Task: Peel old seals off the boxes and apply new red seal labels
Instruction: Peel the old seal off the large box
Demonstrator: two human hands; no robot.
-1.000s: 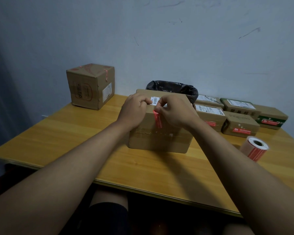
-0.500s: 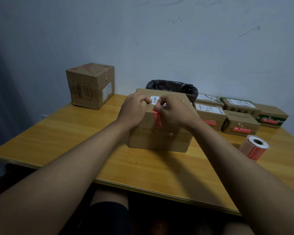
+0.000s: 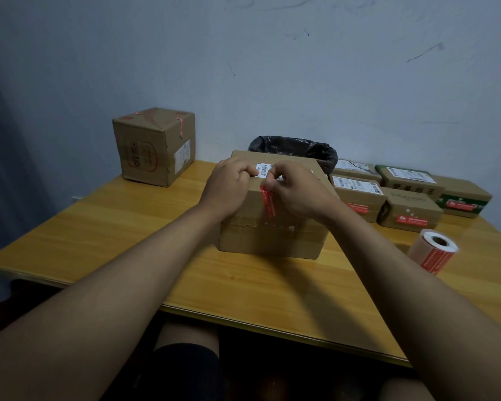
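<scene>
A brown cardboard box point(image 3: 272, 241) stands in the middle of the wooden table point(image 3: 122, 227). A red seal point(image 3: 269, 202) runs from the box's top edge down its front face, below a white barcode label point(image 3: 263, 169). My right hand point(image 3: 298, 189) pinches the upper end of the red seal at that edge. My left hand point(image 3: 229, 186) lies curled over the same edge just left of the seal, thumb on the front face, steadying the box. A roll of red seal labels point(image 3: 434, 251) lies on the table to the right.
A taller box point(image 3: 154, 146) with torn red tape stands at the back left. A bin with a black bag point(image 3: 292, 146) sits behind the middle box. Several small boxes point(image 3: 411, 209), some with red seals, are grouped at the back right against the wall.
</scene>
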